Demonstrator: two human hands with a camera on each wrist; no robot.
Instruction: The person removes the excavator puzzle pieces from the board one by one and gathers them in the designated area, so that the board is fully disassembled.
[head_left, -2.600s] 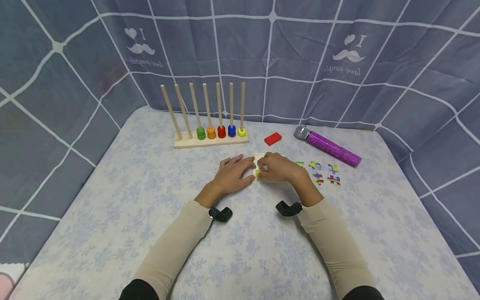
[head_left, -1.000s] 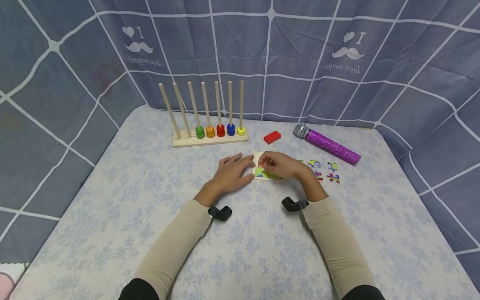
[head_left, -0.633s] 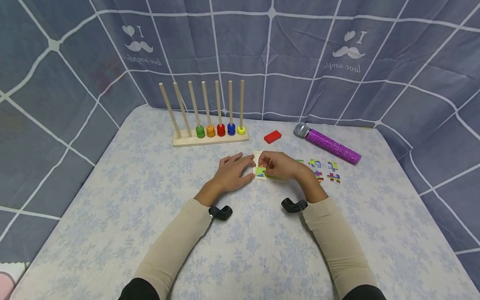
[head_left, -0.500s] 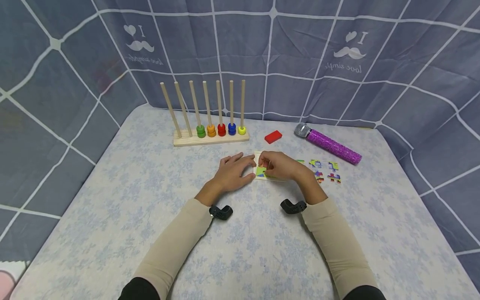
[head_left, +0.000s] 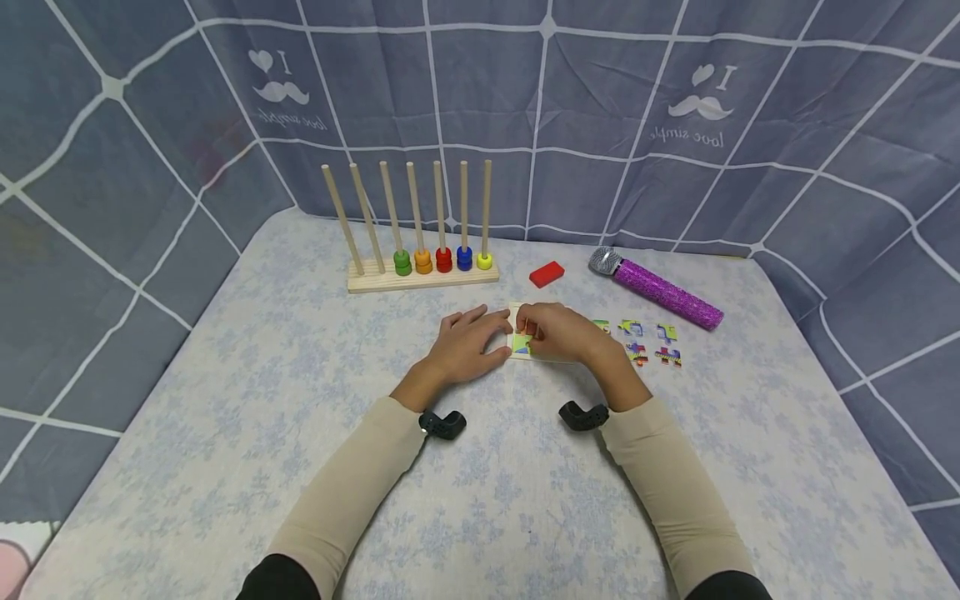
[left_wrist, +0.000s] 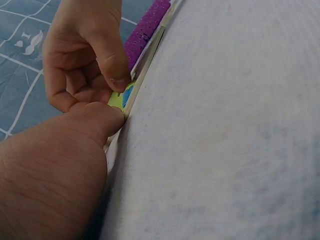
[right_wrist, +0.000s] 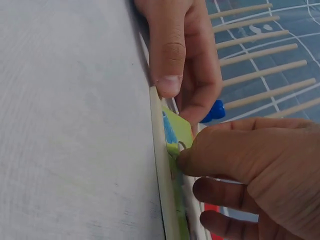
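A small pale wooden puzzle board (head_left: 515, 308) lies mid-table, partly covered by my hands. My left hand (head_left: 467, 346) rests at its left end, fingers spread and relaxed, with the thumb (right_wrist: 170, 82) touching the rim at the near corner. My right hand (head_left: 561, 335) is over the board, its thumb and forefinger pinching a puzzle piece at the surface; the fingers hide most of it. A yellow-green and blue puzzle piece (right_wrist: 175, 125) shows between the two hands in the right wrist view. Several loose colourful puzzle pieces (head_left: 667, 357) lie to the right.
Behind the board stands a wooden peg rack (head_left: 420, 282) with coloured beads on several of its upright pegs. To its right lie a red block (head_left: 547, 274) and a glittery purple microphone (head_left: 667, 298). A grey-blue curtain (head_left: 487, 100) hangs along the table's back edge.
My right hand has shifted its fingertips slightly over the board, showing more of the yellow-green piece than at first. The left hand stays at the board's left end.
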